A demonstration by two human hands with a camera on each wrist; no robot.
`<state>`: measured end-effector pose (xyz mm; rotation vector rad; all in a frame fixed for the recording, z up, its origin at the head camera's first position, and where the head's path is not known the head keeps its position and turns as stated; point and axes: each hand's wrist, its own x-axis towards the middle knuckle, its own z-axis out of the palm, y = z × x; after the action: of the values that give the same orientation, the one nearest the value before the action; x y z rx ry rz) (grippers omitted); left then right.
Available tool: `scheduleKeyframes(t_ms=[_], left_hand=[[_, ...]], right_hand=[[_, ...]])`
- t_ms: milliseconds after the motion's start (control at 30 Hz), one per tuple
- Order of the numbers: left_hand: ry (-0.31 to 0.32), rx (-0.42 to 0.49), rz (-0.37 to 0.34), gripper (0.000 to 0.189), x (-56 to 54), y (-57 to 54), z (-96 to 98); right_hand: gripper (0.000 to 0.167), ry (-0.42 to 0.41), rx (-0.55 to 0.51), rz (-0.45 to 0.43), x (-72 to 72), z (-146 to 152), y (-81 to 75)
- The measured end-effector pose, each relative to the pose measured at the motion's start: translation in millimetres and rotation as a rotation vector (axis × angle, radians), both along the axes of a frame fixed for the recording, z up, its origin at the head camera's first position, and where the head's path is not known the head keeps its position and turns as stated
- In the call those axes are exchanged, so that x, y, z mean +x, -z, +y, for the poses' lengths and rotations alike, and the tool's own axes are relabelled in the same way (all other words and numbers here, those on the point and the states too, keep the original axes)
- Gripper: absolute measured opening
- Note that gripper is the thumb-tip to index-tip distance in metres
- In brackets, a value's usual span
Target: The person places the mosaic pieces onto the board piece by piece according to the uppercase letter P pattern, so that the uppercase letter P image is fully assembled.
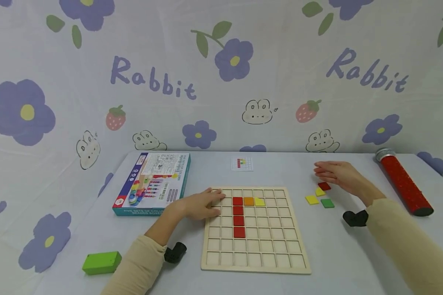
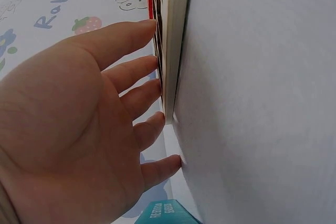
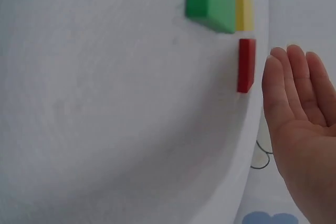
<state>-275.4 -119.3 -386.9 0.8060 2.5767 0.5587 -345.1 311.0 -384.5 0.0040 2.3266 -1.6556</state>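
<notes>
Tile (image 1: pixel 324 186) selection is judged underway, pinching needed. Right hand (image 1: pixel 337 175) is straight-fingered, empty; board (image 1: pixel 275 234) is seemingly touched, left edge, by splayed left hand (image 1: pixel 198 205).

Ten tiles (image 1: pixel 238 221) (four loose), one board (image 1: pixel 260 246), card (image 1: pixel 242 164), box (image 1: pixel 153 182), cylinder (image 1: pixel 405 183) and block (image 1: pixel 101 262).

High head view faces the white table's far edge (image 1: pixel 214 159); close left wrist view shares wooden grid board (image 1: pixel 266 246), right, green square tile (image 1: pixel 327 203).
</notes>
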Motion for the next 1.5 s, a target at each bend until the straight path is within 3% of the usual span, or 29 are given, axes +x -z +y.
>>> scheduleKeyframes(t_ms=[300,1000,1200,1500], left_hand=[[0.006,0.003,-0.01,0.056,1.1,0.1,0.8],[-0.009,-0.02,-0.01,0.057,0.8,-3.2,0.0],[-0.005,-0.021,-0.005,0.057,0.9,-2.0,0.5],[-0.005,-0.015,-0.007,0.057,-0.6,-0.1,-0.3]], right_hand=[[0.068,-0.019,0.136,0.031,-6.1,9.0,12.8],[0.054,-0.197,0.378,0.166,14.9,24.2,8.0],[0.048,-0.198,0.494,0.204,14.6,18.9,10.4],[0.049,-0.168,0.541,0.193,15.9,15.5,6.4]])
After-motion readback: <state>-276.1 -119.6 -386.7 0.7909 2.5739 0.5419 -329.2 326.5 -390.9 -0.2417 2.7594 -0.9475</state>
